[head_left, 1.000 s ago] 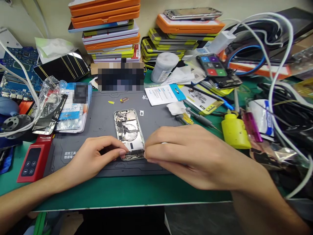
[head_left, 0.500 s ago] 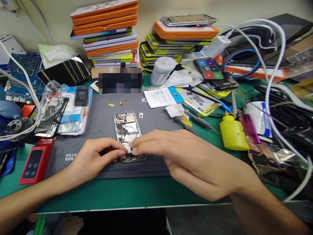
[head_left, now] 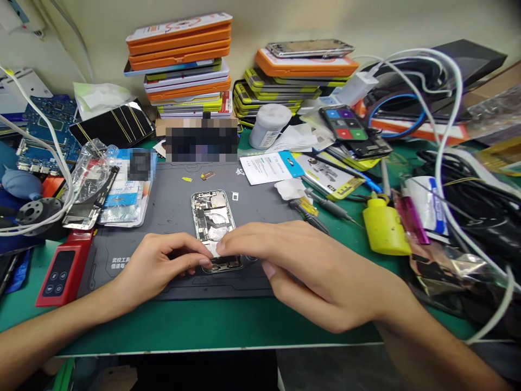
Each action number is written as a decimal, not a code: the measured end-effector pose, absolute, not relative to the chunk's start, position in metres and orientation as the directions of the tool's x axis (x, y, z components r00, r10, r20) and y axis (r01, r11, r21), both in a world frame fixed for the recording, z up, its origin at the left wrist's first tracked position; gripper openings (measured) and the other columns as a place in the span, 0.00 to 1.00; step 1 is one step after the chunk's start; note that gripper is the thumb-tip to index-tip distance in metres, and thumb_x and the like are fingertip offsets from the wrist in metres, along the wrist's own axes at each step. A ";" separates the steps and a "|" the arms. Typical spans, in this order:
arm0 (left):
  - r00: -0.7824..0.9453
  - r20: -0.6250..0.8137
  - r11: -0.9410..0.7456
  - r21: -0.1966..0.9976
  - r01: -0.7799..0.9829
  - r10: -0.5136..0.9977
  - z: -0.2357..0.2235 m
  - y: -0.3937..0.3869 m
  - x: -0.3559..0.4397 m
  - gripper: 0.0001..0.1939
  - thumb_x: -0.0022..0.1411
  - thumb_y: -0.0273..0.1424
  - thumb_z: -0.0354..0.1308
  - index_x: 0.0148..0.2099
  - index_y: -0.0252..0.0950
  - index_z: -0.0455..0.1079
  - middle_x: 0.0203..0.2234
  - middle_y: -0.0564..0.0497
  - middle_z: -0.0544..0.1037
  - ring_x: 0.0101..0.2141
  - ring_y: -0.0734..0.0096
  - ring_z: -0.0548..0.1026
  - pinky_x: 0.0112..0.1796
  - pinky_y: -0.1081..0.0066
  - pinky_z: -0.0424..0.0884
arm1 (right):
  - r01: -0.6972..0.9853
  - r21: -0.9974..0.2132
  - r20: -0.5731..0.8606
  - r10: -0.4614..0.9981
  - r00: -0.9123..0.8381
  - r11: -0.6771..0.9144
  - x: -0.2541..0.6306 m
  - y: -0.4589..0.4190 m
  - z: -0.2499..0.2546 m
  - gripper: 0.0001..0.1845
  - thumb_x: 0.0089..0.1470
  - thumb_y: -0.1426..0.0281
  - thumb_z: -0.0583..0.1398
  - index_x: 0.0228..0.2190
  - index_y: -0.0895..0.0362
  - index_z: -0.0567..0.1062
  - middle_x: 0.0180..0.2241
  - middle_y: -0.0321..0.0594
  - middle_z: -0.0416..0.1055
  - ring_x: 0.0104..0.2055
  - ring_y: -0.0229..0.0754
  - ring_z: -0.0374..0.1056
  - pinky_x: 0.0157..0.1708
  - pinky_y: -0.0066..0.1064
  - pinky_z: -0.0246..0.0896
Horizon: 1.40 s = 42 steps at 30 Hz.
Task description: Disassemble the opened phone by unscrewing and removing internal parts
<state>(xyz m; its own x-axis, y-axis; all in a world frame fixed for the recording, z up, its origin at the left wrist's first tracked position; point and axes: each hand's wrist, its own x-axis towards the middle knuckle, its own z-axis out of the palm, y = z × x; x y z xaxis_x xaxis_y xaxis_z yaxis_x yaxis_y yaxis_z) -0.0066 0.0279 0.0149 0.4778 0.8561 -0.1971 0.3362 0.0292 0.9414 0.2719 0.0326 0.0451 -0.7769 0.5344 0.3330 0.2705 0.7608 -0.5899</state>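
An opened phone, its back off and the inner parts showing, lies on the grey work mat. My left hand rests at the phone's lower left, thumb and fingers closed on its edge. From the right, my right hand arches over the phone, with an outstretched finger touching the lower part of its inside. The thumb of that hand stays apart. My right fingers hide the phone's lower right side. Above the phone lie a small SIM tray, a brown metal piece and a yellow scrap.
A red device with buttons stands at the left. To the right are a grey screwdriver, a yellow bottle and white cables. Stacked orange cases rise at the back, beside a white tub.
The view has shifted slightly, so the scene sits a little lower. My right fingertips have moved slightly over the phone's lower inside. My left hand stays at the phone's edge.
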 end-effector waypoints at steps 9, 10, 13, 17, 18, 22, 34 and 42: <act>0.490 -0.175 -0.038 0.918 0.394 0.854 0.013 0.028 -0.007 0.09 0.71 0.37 0.67 0.42 0.40 0.85 0.34 0.52 0.88 0.30 0.71 0.81 0.34 0.75 0.77 | 0.248 -0.606 0.500 0.605 -0.620 0.755 0.271 0.030 0.033 0.17 0.69 0.79 0.58 0.55 0.52 0.72 0.43 0.41 0.84 0.43 0.42 0.82 0.38 0.30 0.72; 0.495 -0.162 -0.057 0.916 0.397 0.854 0.014 0.029 -0.007 0.08 0.71 0.37 0.67 0.42 0.40 0.85 0.34 0.52 0.88 0.30 0.70 0.81 0.35 0.74 0.77 | 0.229 -0.628 0.516 0.618 -0.593 0.744 0.271 0.029 0.033 0.18 0.69 0.80 0.59 0.55 0.52 0.73 0.43 0.41 0.84 0.42 0.42 0.81 0.39 0.31 0.73; 0.522 -0.117 -0.113 0.915 0.387 0.845 0.013 0.029 -0.007 0.07 0.71 0.34 0.67 0.42 0.41 0.86 0.34 0.52 0.88 0.31 0.70 0.82 0.39 0.74 0.79 | 0.140 -0.694 0.540 0.639 -0.547 0.706 0.267 0.027 0.032 0.19 0.68 0.81 0.60 0.56 0.53 0.73 0.44 0.42 0.84 0.44 0.41 0.81 0.43 0.31 0.75; 0.559 -0.073 -0.165 0.917 0.364 0.826 0.011 0.031 -0.009 0.07 0.71 0.32 0.67 0.44 0.42 0.88 0.37 0.52 0.89 0.36 0.68 0.84 0.42 0.75 0.79 | 0.065 -0.736 0.527 0.631 -0.570 0.674 0.261 0.027 0.028 0.18 0.68 0.81 0.61 0.56 0.54 0.74 0.47 0.44 0.84 0.49 0.41 0.82 0.49 0.30 0.78; 0.564 -0.066 -0.171 0.918 0.358 0.823 0.011 0.031 -0.009 0.07 0.71 0.32 0.67 0.44 0.42 0.88 0.36 0.52 0.89 0.36 0.68 0.84 0.42 0.74 0.79 | 0.064 -0.737 0.520 0.626 -0.581 0.673 0.260 0.028 0.027 0.18 0.69 0.80 0.61 0.56 0.54 0.74 0.48 0.44 0.84 0.49 0.41 0.82 0.50 0.30 0.78; 0.563 -0.068 -0.172 0.916 0.362 0.824 0.011 0.031 -0.009 0.09 0.72 0.33 0.65 0.43 0.41 0.88 0.33 0.51 0.87 0.30 0.69 0.82 0.38 0.74 0.79 | 0.067 -0.715 0.534 0.606 -0.589 0.696 0.258 0.030 0.023 0.18 0.70 0.79 0.61 0.57 0.52 0.75 0.50 0.44 0.85 0.51 0.42 0.83 0.53 0.32 0.79; 0.490 -0.201 0.037 0.945 0.324 0.848 0.016 0.030 -0.006 0.08 0.69 0.33 0.66 0.37 0.37 0.83 0.30 0.51 0.86 0.29 0.73 0.80 0.32 0.77 0.77 | -0.075 -0.888 0.460 0.876 -0.147 0.454 0.253 0.029 0.020 0.19 0.75 0.73 0.53 0.62 0.46 0.64 0.33 0.32 0.73 0.34 0.41 0.78 0.39 0.37 0.80; 0.438 -0.296 0.211 0.949 0.232 0.849 0.014 0.032 -0.006 0.09 0.69 0.35 0.67 0.38 0.35 0.82 0.30 0.50 0.86 0.26 0.76 0.79 0.31 0.79 0.78 | 0.540 -0.786 -0.030 0.854 -0.519 0.300 0.265 0.042 0.036 0.11 0.68 0.67 0.63 0.51 0.52 0.77 0.23 0.26 0.65 0.24 0.37 0.64 0.26 0.27 0.56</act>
